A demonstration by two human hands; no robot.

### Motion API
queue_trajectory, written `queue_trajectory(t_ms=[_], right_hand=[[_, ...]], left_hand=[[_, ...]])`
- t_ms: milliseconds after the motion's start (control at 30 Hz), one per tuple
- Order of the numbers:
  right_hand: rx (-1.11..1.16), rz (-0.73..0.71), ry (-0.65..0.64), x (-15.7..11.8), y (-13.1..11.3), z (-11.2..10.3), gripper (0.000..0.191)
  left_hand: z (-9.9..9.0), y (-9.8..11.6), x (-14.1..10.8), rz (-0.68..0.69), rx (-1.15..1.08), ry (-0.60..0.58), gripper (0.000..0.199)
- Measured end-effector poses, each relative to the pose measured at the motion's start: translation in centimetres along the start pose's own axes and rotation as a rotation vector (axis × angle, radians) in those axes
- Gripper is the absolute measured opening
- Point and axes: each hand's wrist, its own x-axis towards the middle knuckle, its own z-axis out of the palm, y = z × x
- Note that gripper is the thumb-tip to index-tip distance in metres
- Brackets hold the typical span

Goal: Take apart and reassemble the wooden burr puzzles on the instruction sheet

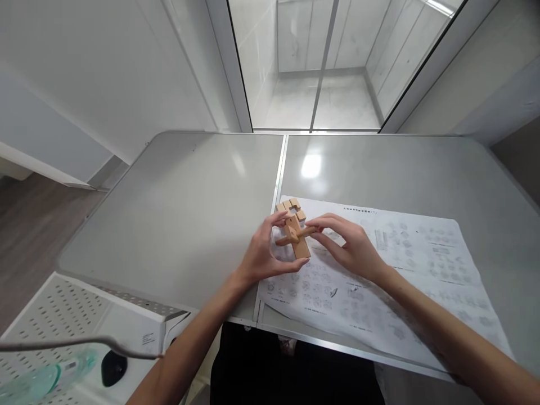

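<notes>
My left hand grips a partly joined wooden puzzle between thumb and fingers, just above the printed sheet. A flat wooden piece forms its body, and other sticks cross it. My right hand pinches the end of a wooden stick that meets the puzzle at its middle; whether the stick is seated there I cannot tell. Beyond my left fingertips, several small notched wooden pieces lie on the top left corner of the sheet. My left fingers partly cover them.
A large printed instruction sheet with rows of faint drawings lies on the grey folding table. A metal seam runs between the table halves. At lower left are a perforated white stand, a clear green bottle and a black mouse-like object.
</notes>
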Motion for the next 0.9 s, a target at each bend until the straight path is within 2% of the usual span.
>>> queue_trajectory(t_ms=[200, 367, 467, 600, 767, 900], right_hand=[[-0.034, -0.042, -0.093, -1.2, -0.8, -0.5, 0.019], [-0.11, 0.051, -0.118, -3.7, -2.6, -1.0, 0.018], [-0.087, 0.133, -0.077, -5.3, -3.9, -0.6, 0.019], [-0.015, 0.235, -0.018, -6.8, -5.2, 0.4, 0.021], [0.129, 0.414, 0.091, -8.2, -5.8, 1.8, 0.018], [0.182, 0.468, 0.14, -8.8, -5.8, 2.3, 0.017]], left_hand=[[-0.3, 1.9, -1.5, 0.005, 0.113, -0.023, 0.096], [0.4, 3.3, -2.8, -0.04, 0.057, -0.071, 0.098], [1.0, 4.0, -3.7, -0.08, -0.007, -0.099, 0.1], [1.2, 4.7, -4.5, -0.146, -0.115, -0.138, 0.093], [1.0, 4.8, -4.8, -0.252, -0.24, -0.191, 0.091], [0.8, 4.9, -4.6, -0.307, -0.248, -0.232, 0.09]])
